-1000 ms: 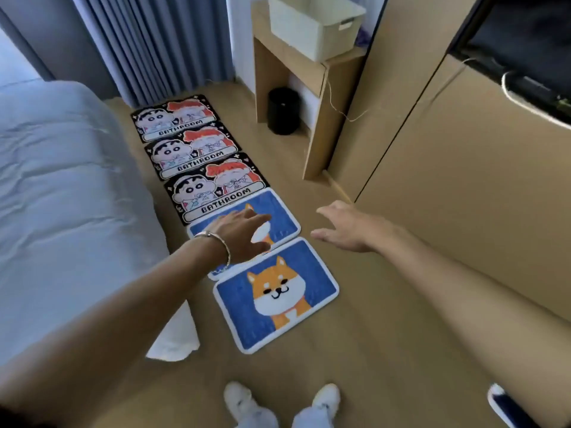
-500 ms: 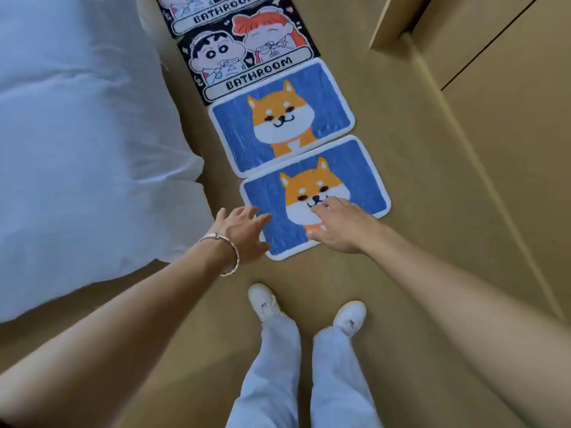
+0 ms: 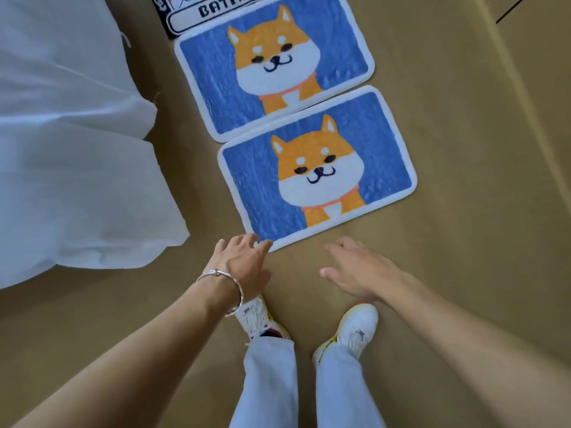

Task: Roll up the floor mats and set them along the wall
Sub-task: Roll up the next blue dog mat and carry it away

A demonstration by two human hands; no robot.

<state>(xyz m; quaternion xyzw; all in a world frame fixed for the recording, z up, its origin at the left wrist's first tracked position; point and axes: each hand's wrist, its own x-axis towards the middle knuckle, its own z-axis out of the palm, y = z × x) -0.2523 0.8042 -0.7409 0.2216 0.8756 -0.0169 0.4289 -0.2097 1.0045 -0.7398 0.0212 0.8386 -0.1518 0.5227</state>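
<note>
Head view: blue rectangular pile mat with white border and an orange-and-white dog print (image 3: 253, 193) lies flat and unrolled on the tan wood-look floor (image 3: 448, 273), skewed to the room lines, with its near edge just ahead of the person's feet. Corners are rounded and the pile shows a faint streaky texture.

Left hand (image 3: 244, 267): fingers loosely spread, with the tips at the mat's near-left corner, over the white border. Can't tell whether there is real contact or just hover. It grips nothing. A thin silver bangle (image 3: 230, 291) sits on that wrist.

Right hand (image 3: 361, 270): palm down, fingers splayed over bare floor just short of the mat's near edge. It is apart from the mat and holds nothing.

A second mat with the same blue dog print (image 3: 275, 66) lies flat beyond the first, long edges just beside each other and nearly touching. A black mat with white "BATH" lettering (image 3: 197, 13) is cut off at the top edge, butted against the second.

White rumpled bedding (image 3: 71, 180) hangs down to the floor along the left side of the mats. A tan panel with a dark seam (image 3: 540, 57) is at top right. White sneakers (image 3: 355, 329) and pale blue trousers (image 3: 272, 381) are at bottom centre.
</note>
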